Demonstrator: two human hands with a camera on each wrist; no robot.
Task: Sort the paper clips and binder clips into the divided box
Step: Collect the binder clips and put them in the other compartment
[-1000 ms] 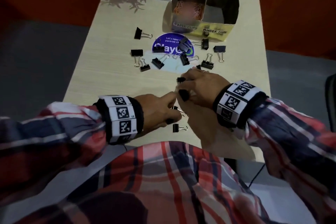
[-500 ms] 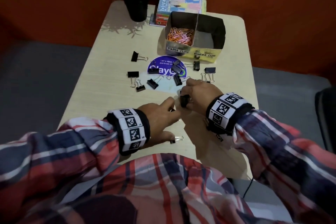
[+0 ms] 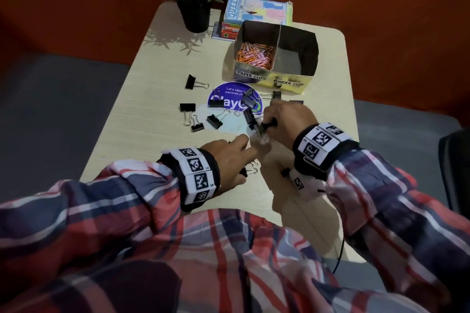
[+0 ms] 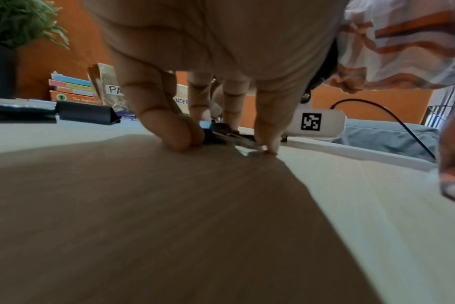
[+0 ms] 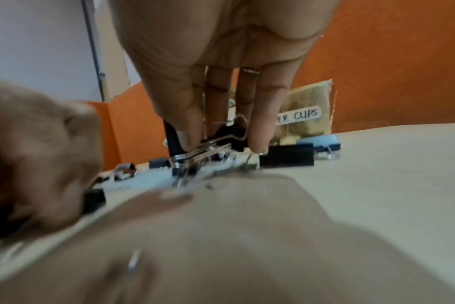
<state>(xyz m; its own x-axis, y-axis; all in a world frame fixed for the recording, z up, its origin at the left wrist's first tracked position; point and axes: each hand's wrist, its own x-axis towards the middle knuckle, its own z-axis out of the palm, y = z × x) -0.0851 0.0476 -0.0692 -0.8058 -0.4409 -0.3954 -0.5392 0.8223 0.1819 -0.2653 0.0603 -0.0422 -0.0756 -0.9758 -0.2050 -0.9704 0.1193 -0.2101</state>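
Note:
The gold divided box point(image 3: 269, 79) stands at the table's far right. Its left part holds orange and pink paper clips point(image 3: 254, 54); its right part point(image 3: 292, 58) looks dark and bare. Several black binder clips point(image 3: 215, 121) lie scattered in front of it. My right hand point(image 3: 277, 119) pinches binder clips point(image 5: 210, 148) by their wire handles between thumb and fingers point(image 5: 187, 135), just above the table. My left hand point(image 3: 226, 160) rests on the table nearer me. Its thumb and finger pinch a binder clip point(image 4: 221, 133) that lies flat.
A potted plant point(image 3: 194, 15) and a stack of books point(image 3: 256, 12) stand behind the box. A round blue sticker point(image 3: 229, 99) lies under some clips. Lone clips point(image 3: 194, 82) sit at the left. The table's front edge is close to my body.
My right hand has moved away from the left hand toward the clip pile, with clips in its fingers. The left hand stays near the front edge. My head has tilted up.

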